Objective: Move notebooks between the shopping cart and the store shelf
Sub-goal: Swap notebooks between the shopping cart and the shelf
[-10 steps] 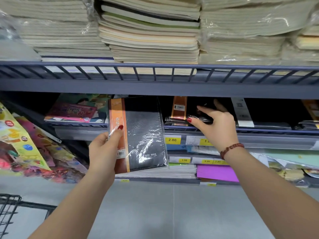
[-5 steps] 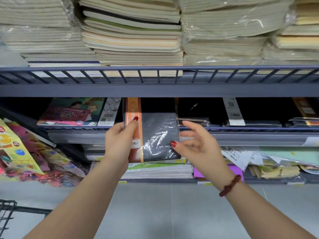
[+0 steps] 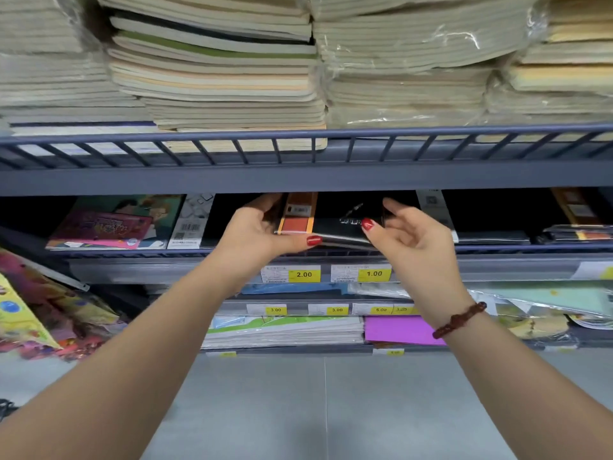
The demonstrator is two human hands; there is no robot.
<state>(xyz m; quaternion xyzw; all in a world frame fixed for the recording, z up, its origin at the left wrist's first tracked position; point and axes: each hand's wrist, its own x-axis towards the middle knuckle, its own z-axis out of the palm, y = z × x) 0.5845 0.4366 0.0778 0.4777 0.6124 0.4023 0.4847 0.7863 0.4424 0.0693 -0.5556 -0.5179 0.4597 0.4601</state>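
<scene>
We face the store shelf [image 3: 298, 180], whose railed tiers keep flat goods from sliding off the near edge. Its top tier carries tall stacks of wrapped notebooks [image 3: 215, 78], laid flat, we judge, because soft covers would not stand. In the dark middle tier our left hand [image 3: 255, 234] grips the black notebook [image 3: 335, 224] by its left side. The fingers [image 3: 265, 202] lie over the cover and the thumb under the near edge, so the notebook can go in level beneath the tier above. Our right hand [image 3: 411, 240] is relaxed at the near right corner, holding nothing; only its thumb rests on the cover, probably to steer the notebook square. The notebook lies mostly inside the tier, above the yellow price tags [image 3: 303, 274], and is nearly placed.
</scene>
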